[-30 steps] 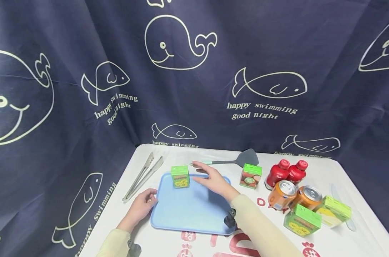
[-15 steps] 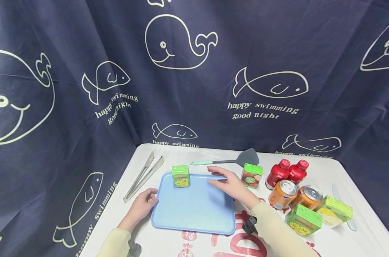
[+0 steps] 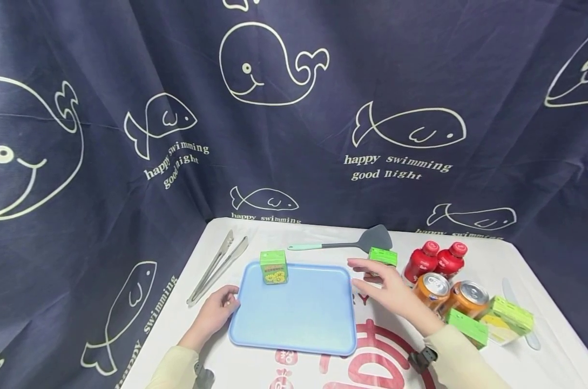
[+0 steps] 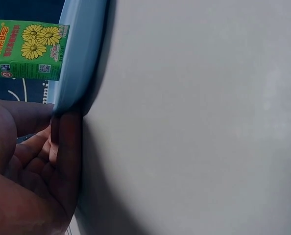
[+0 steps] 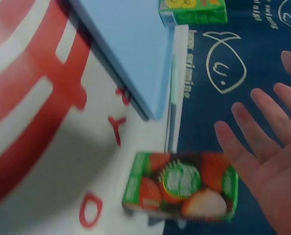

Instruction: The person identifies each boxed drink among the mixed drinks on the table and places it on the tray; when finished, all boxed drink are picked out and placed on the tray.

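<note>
My left hand (image 3: 217, 312) pinches the left rim of a light-blue tray (image 3: 294, 319), its thumb and fingertips at the edge in the left wrist view. On the tray's far left part stands a green drink carton (image 3: 274, 270) with yellow flowers, also seen in the left wrist view (image 4: 30, 51). My right hand (image 3: 388, 286) is spread with nothing in it, just right of the tray. It partly hides a second drink carton (image 3: 383, 255) in the head view. In the right wrist view this carton (image 5: 184, 186) shows reddish fruit, close beside my straight fingers (image 5: 243, 147).
Tongs (image 3: 217, 270) lie left of the tray and a spatula (image 3: 342, 245) behind it. At the right stand two red bottles (image 3: 422, 261), two orange cans (image 3: 468, 300), a green carton (image 3: 466, 327), a yellow-green carton (image 3: 507, 319) and a pale knife (image 3: 532, 339).
My right hand has moved right, from beside the flower carton across the tray to the fruit carton. The left hand, the tray and the flower carton have stayed in place.
</note>
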Demonstrator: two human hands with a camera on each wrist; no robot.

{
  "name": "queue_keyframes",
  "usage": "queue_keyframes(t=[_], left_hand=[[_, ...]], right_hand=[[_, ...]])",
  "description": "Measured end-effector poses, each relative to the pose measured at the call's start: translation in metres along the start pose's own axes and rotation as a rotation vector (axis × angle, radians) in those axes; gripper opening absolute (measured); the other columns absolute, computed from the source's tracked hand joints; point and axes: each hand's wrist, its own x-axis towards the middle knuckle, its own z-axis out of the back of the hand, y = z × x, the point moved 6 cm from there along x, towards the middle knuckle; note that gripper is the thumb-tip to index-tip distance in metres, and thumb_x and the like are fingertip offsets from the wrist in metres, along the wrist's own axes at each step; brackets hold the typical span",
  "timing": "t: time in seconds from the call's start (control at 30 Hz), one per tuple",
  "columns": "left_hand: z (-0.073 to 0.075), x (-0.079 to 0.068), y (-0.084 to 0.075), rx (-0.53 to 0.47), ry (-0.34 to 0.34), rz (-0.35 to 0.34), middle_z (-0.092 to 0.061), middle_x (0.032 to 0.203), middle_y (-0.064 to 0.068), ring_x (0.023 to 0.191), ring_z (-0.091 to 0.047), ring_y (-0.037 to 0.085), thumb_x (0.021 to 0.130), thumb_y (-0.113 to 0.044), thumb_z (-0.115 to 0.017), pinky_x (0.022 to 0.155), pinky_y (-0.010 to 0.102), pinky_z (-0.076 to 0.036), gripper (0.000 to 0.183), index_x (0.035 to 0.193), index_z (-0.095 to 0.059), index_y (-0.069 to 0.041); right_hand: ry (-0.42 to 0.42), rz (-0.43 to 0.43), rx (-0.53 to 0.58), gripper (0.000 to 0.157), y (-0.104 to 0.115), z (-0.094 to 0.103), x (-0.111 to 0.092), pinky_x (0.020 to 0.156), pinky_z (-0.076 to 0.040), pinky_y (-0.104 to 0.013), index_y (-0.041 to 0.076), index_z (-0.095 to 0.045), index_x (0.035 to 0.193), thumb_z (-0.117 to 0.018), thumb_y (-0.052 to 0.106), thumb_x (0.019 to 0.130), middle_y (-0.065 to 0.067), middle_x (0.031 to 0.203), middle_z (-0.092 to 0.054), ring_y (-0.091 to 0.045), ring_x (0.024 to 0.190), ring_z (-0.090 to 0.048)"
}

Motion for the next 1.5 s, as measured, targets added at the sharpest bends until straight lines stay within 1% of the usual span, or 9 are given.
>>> queue_keyframes(t=[0.13,0.27,0.4,0.57,0.77,0.97,1.13,1.27,1.5], left_hand=[[-0.002,0.001,-0.001,0.005,0.005,-0.005,-0.064,0.093,-0.002,0.097,-0.061,0.02,0.099,-0.012,-0.068,0.098,0.053,-0.053,0.033,0.131,-0.066,-0.003],[-0.001,0.001,-0.002,0.012,0.002,-0.005,-0.063,0.091,-0.002,0.09,-0.059,0.018,0.099,-0.011,-0.068,0.089,0.045,-0.054,0.032,0.13,-0.066,-0.003],[-0.001,0.0,-0.001,0.022,0.001,-0.006,-0.062,0.09,-0.002,0.089,-0.058,0.017,0.099,-0.011,-0.068,0.088,0.045,-0.054,0.032,0.13,-0.066,-0.003],[-0.001,0.0,0.0,0.023,-0.003,-0.013,-0.062,0.09,-0.002,0.089,-0.058,0.017,0.099,-0.011,-0.069,0.088,0.045,-0.054,0.032,0.13,-0.066,-0.003],[-0.002,0.001,0.0,0.002,-0.004,-0.02,-0.061,0.088,-0.002,0.083,-0.055,0.017,0.098,-0.01,-0.07,0.079,0.037,-0.051,0.032,0.129,-0.067,-0.003],[0.0,-0.001,-0.003,0.019,-0.006,-0.018,-0.06,0.088,-0.003,0.086,-0.056,0.017,0.098,-0.011,-0.069,0.084,0.041,-0.052,0.032,0.129,-0.066,-0.003],[0.001,-0.002,-0.004,0.01,-0.008,-0.016,-0.06,0.088,-0.002,0.083,-0.055,0.017,0.098,-0.01,-0.069,0.078,0.038,-0.051,0.032,0.129,-0.066,-0.002],[0.0,-0.003,-0.003,0.006,-0.002,-0.006,-0.06,0.088,-0.002,0.082,-0.055,0.016,0.099,-0.011,-0.069,0.077,0.036,-0.05,0.032,0.13,-0.066,-0.002],[0.002,-0.004,-0.006,0.006,-0.02,-0.026,-0.061,0.088,-0.002,0.084,-0.056,0.016,0.098,-0.01,-0.069,0.079,0.038,-0.051,0.031,0.128,-0.067,-0.002]], right_hand=[[-0.018,0.008,-0.018,0.045,0.002,0.019,-0.012,0.091,-0.062,-0.037,0.005,-0.067,0.137,-0.08,0.009,0.093,-0.008,0.129,-0.071,-0.013,0.112,-0.071],[-0.02,0.002,-0.042,0.044,0.003,0.035,-0.022,0.089,-0.061,-0.027,0.006,-0.067,0.136,-0.08,0.009,0.094,-0.008,0.128,-0.071,-0.013,0.11,-0.071],[-0.03,-0.028,-0.084,0.044,0.003,0.051,-0.029,0.086,-0.061,-0.027,0.011,-0.068,0.136,-0.08,0.01,0.094,-0.008,0.129,-0.07,-0.01,0.11,-0.069],[-0.075,-0.022,-0.112,0.05,0.008,0.072,-0.04,0.086,-0.061,-0.023,0.011,-0.066,0.139,-0.081,0.004,0.091,-0.008,0.126,-0.071,-0.003,0.108,-0.068],[-0.088,-0.009,-0.111,0.054,0.01,0.093,-0.056,0.086,-0.059,-0.019,0.01,-0.066,0.139,-0.082,0.0,0.089,0.005,0.132,-0.068,-0.002,0.11,-0.068],[-0.093,-0.041,-0.17,0.058,0.007,0.112,-0.073,0.086,-0.057,-0.014,0.01,-0.065,0.14,-0.084,-0.001,0.087,0.0,0.134,-0.068,-0.003,0.111,-0.068],[-0.123,-0.02,-0.17,0.06,0.006,0.125,-0.085,0.088,-0.055,-0.014,0.006,-0.065,0.138,-0.084,-0.009,0.083,-0.001,0.131,-0.069,-0.009,0.106,-0.071],[-0.147,-0.011,-0.181,0.061,0.006,0.134,-0.096,0.091,-0.053,-0.011,0.002,-0.066,0.137,-0.083,-0.013,0.08,0.0,0.131,-0.069,-0.005,0.108,-0.069],[-0.189,-0.057,-0.217,0.061,-0.002,0.149,-0.114,0.091,-0.051,-0.008,0.003,-0.066,0.136,-0.083,-0.013,0.08,0.008,0.131,-0.07,-0.001,0.107,-0.07]])
